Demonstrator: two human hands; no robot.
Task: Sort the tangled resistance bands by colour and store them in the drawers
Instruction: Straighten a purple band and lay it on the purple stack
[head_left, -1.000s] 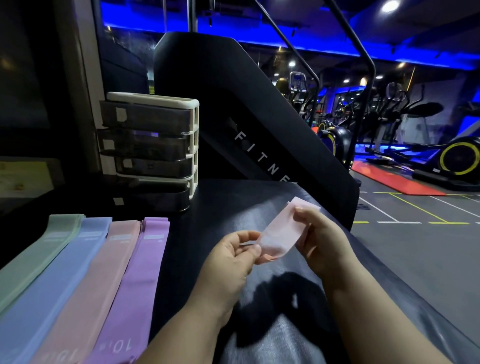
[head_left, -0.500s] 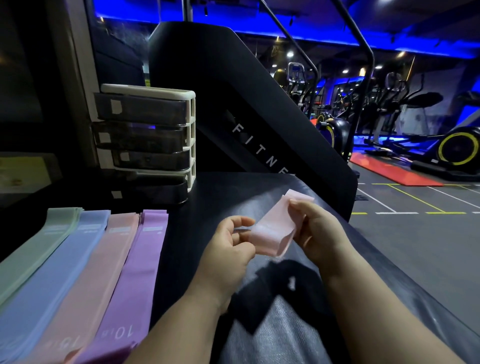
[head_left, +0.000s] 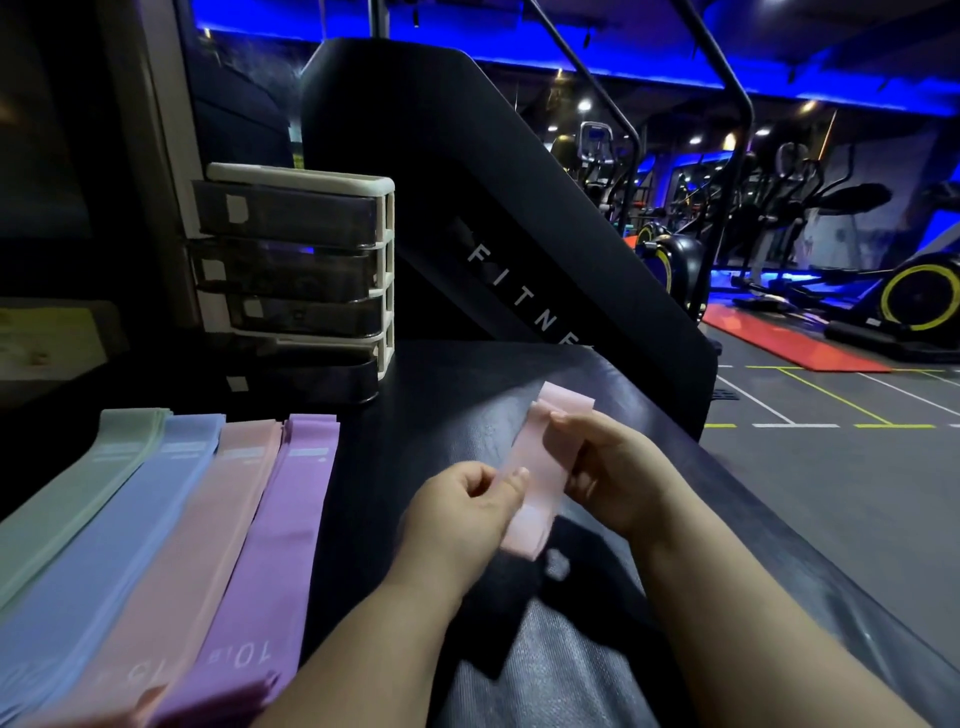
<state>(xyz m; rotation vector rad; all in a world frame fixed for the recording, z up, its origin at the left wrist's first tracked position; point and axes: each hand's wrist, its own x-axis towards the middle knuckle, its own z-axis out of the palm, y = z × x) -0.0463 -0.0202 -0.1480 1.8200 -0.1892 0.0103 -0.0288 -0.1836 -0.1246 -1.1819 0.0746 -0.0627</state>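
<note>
Lower left of frame: four bands lie flat side by side, edges touching: green band (head_left: 88, 483), blue band (head_left: 140, 509), pink band (head_left: 213, 514), purple band (head_left: 280, 519). We see no difference in them from a second ago.

Centre: both hands hold the pale pink band (head_left: 540, 462), folded into a short strip, above the black padded surface (head_left: 447, 415). The left hand (head_left: 462, 506) pinches its lower part, thumb pressed on the face. The right hand (head_left: 615, 470) curls its fingers round the upper part.

Change: a second ago the strip was slanted and the hands were further apart. Now it stands nearly upright and the hands are close. We judge that a fold is being tightened so the band fits a drawer.

Upper left: the drawer unit (head_left: 306, 280) stands well apart from the hands. Its contents are too dark to read. This band is not yet stored.

Behind it: the black machine panel (head_left: 467, 171).
</note>
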